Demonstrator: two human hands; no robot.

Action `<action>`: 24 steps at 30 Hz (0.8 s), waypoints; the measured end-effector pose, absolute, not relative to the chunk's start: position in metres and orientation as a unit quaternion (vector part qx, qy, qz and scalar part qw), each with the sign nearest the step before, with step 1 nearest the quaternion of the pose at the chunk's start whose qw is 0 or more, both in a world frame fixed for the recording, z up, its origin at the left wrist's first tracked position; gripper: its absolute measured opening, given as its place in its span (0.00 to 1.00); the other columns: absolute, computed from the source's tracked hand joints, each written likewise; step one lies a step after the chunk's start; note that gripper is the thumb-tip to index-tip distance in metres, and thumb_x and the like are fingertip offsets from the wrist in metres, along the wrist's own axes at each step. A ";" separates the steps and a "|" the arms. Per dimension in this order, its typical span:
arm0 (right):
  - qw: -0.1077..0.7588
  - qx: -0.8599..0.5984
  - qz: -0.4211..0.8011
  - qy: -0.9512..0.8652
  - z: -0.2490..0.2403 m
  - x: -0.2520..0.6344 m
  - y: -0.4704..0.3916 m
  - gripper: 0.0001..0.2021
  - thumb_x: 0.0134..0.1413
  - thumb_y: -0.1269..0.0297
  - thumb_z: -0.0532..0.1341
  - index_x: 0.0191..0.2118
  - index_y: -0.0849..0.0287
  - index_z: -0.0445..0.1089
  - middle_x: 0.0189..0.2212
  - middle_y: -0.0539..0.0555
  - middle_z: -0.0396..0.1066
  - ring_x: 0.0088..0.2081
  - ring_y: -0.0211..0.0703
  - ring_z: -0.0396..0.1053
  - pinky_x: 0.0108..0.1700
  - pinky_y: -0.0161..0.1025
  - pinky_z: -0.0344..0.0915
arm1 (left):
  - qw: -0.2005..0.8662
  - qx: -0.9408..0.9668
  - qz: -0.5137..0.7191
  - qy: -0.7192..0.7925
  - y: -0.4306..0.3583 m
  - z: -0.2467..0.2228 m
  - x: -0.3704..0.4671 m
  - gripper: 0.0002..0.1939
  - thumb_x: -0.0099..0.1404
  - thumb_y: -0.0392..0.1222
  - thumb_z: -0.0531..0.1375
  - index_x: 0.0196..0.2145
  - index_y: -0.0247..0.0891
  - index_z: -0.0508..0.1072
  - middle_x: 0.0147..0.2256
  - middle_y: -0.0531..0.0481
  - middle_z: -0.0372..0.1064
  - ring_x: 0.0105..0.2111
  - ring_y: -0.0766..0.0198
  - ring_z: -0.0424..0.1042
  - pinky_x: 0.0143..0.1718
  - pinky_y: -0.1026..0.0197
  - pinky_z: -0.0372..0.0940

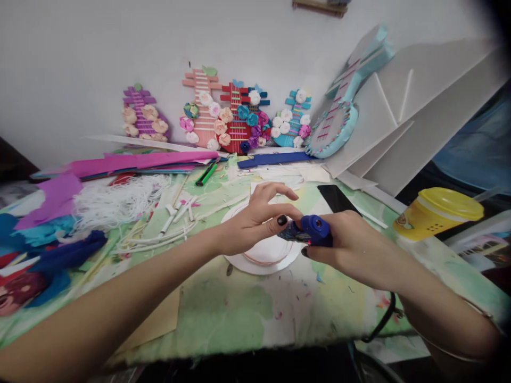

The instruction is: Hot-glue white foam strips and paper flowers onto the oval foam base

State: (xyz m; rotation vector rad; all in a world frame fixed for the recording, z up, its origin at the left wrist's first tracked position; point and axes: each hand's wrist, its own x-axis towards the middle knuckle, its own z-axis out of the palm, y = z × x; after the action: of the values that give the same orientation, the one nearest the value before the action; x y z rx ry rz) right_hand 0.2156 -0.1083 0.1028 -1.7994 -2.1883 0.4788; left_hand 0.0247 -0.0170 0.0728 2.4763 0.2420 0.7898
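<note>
Behind a table draped in a green-patterned cloth stands a pale wall. Clock hours run from the middle of a white disc, with 12 straight away from the person. At 3 o'clock, over the disc's edge, is a blue glue gun, gripped in the right hand. Left hand: fingers bent and parted above the disc, thumb right by the gun's front end; whether its fingertips hold anything cannot be told. Beneath the hands, a thin reddish ring lies on the disc.

Farther out, a black phone lies at 2 o'clock, and a yellow tub with a lid sits well off at 3. Brown paper lies at 8, white yarn is heaped between 9 and 10, pink paper is at 10, and a green cutter nearer 11. Small guitars trimmed with flowers stand against the wall around 11 to 12; one larger light-blue guitar leans at 1, beside grey boards.
</note>
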 end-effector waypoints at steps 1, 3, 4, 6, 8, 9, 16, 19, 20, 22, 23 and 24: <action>0.135 -0.616 0.161 -0.759 0.105 0.216 -0.107 0.08 0.45 0.67 0.58 0.20 0.58 0.58 0.16 0.44 0.55 0.19 0.33 0.52 0.21 0.34 0.47 | 0.244 0.922 0.286 0.089 -0.016 0.077 0.022 0.26 0.68 0.58 0.41 0.45 0.44 0.72 0.52 0.44 0.57 0.57 0.54 0.50 0.61 0.47 0.42; 0.135 -0.612 0.149 -0.765 0.109 0.217 -0.107 0.08 0.45 0.67 0.58 0.21 0.58 0.58 0.17 0.45 0.57 0.20 0.34 0.53 0.22 0.34 0.48 | 0.212 0.935 0.272 0.087 -0.016 0.086 0.017 0.24 0.68 0.58 0.42 0.47 0.45 0.71 0.53 0.44 0.56 0.57 0.53 0.50 0.60 0.46 0.42; 0.131 -0.611 0.143 -0.767 0.110 0.218 -0.107 0.09 0.46 0.66 0.58 0.21 0.58 0.59 0.17 0.45 0.58 0.21 0.34 0.54 0.22 0.33 0.49 | 0.203 0.939 0.265 0.085 -0.016 0.090 0.016 0.22 0.68 0.56 0.44 0.48 0.47 0.71 0.53 0.45 0.56 0.57 0.52 0.50 0.60 0.45 0.43; 0.117 -0.612 0.132 -0.771 0.112 0.221 -0.107 0.09 0.47 0.65 0.59 0.21 0.58 0.59 0.17 0.45 0.58 0.20 0.34 0.54 0.21 0.33 0.50 | 0.195 0.945 0.250 0.083 -0.016 0.098 0.014 0.16 0.66 0.52 0.51 0.47 0.50 0.71 0.52 0.47 0.57 0.56 0.51 0.51 0.60 0.43 0.43; 0.101 -0.612 0.129 -0.774 0.113 0.224 -0.106 0.09 0.47 0.65 0.58 0.21 0.58 0.60 0.16 0.45 0.59 0.20 0.33 0.54 0.20 0.33 0.50 | 0.194 0.950 0.227 0.093 -0.016 0.106 0.013 0.11 0.63 0.46 0.57 0.44 0.53 0.73 0.51 0.50 0.58 0.56 0.50 0.51 0.59 0.42 0.44; 0.093 -0.614 0.133 -0.773 0.113 0.226 -0.106 0.08 0.47 0.66 0.58 0.21 0.58 0.60 0.16 0.45 0.59 0.19 0.33 0.54 0.20 0.33 0.51 | 0.190 0.952 0.215 0.102 -0.015 0.109 0.014 0.11 0.62 0.43 0.59 0.42 0.53 0.73 0.51 0.51 0.58 0.57 0.50 0.51 0.59 0.41 0.44; 0.119 -0.661 0.283 -0.685 0.113 0.227 -0.102 0.05 0.45 0.67 0.58 0.22 0.58 0.62 0.10 0.46 0.60 0.11 0.35 0.58 0.13 0.32 0.54 | 0.137 0.968 0.178 0.112 -0.003 0.113 0.022 0.24 0.58 0.26 0.52 0.44 0.54 0.71 0.51 0.54 0.56 0.56 0.50 0.51 0.54 0.37 0.49; 0.133 -0.666 0.340 -0.650 0.111 0.226 -0.100 0.04 0.45 0.67 0.58 0.24 0.58 0.62 0.09 0.43 0.55 0.10 0.33 0.54 0.11 0.31 0.51 | 0.132 0.969 0.186 0.099 0.004 0.105 0.027 0.27 0.57 0.23 0.49 0.45 0.53 0.71 0.52 0.54 0.56 0.55 0.52 0.54 0.54 0.40 0.52; 0.131 -0.667 0.349 -0.644 0.111 0.227 -0.100 0.04 0.45 0.67 0.59 0.24 0.57 0.63 0.09 0.43 0.54 0.10 0.33 0.53 0.11 0.30 0.50 | 0.130 0.968 0.194 0.090 0.007 0.103 0.029 0.29 0.56 0.22 0.48 0.45 0.52 0.71 0.52 0.53 0.56 0.54 0.53 0.54 0.54 0.41 0.52; 0.124 -0.668 0.354 -0.643 0.110 0.229 -0.098 0.05 0.44 0.67 0.59 0.25 0.57 0.61 0.10 0.42 0.53 0.11 0.32 0.53 0.12 0.30 0.51 | 0.124 0.967 0.213 0.070 0.011 0.097 0.033 0.32 0.54 0.19 0.46 0.46 0.51 0.71 0.52 0.52 0.58 0.54 0.56 0.54 0.55 0.44 0.52; 0.117 -0.669 0.350 -0.645 0.109 0.230 -0.096 0.05 0.45 0.67 0.59 0.24 0.57 0.60 0.10 0.41 0.53 0.12 0.32 0.54 0.12 0.30 0.51 | 0.122 0.965 0.222 0.060 0.013 0.094 0.036 0.33 0.53 0.18 0.45 0.46 0.50 0.71 0.51 0.52 0.58 0.54 0.56 0.53 0.55 0.45 0.51; 0.107 -0.668 0.348 -0.649 0.109 0.231 -0.095 0.06 0.45 0.67 0.59 0.24 0.57 0.59 0.11 0.41 0.54 0.12 0.32 0.54 0.13 0.30 0.51 | 0.120 0.965 0.229 0.052 0.015 0.090 0.038 0.34 0.52 0.18 0.45 0.46 0.49 0.71 0.51 0.51 0.59 0.54 0.57 0.53 0.55 0.46 0.51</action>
State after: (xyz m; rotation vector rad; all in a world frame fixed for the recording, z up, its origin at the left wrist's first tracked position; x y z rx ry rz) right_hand 0.2314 -0.0951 0.1086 -1.9656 -1.9113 1.0245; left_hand 0.0377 0.0152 0.0902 2.8184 0.1529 0.6699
